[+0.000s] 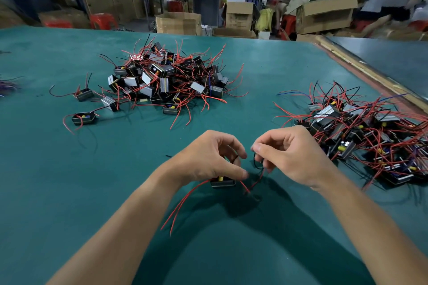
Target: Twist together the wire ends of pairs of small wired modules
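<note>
Two bare forearms are reaching in from the near edge over the green table [69, 192]. They are meeting at the middle, where both hands are working just beside each other without touching.

The left hand [213, 157] is curling its fingers down over a small black module [222, 183] and gripping it just above the table top. A yellow part is showing on top of the module under the thumb. Two long red wires [185, 203] are trailing from it toward the near left.

The right hand [291, 155] is pinching a thin black wire [256, 159] between thumb and forefinger, with the other fingers curled in below. A short red lead is hanging from that hand toward the table. Whether the wire ends are already touching cannot be told.

Farther off at the centre, a large pile of modules [166, 76] is lying in a tangle of red and black wires. A few loose modules [83, 118] are sitting to its left. A second heap [370, 127] is spreading along the right side, near the right hand.

Beyond the far edge, cardboard boxes [178, 22] are standing on the floor and seated people are working at other tables, blurred.
</note>
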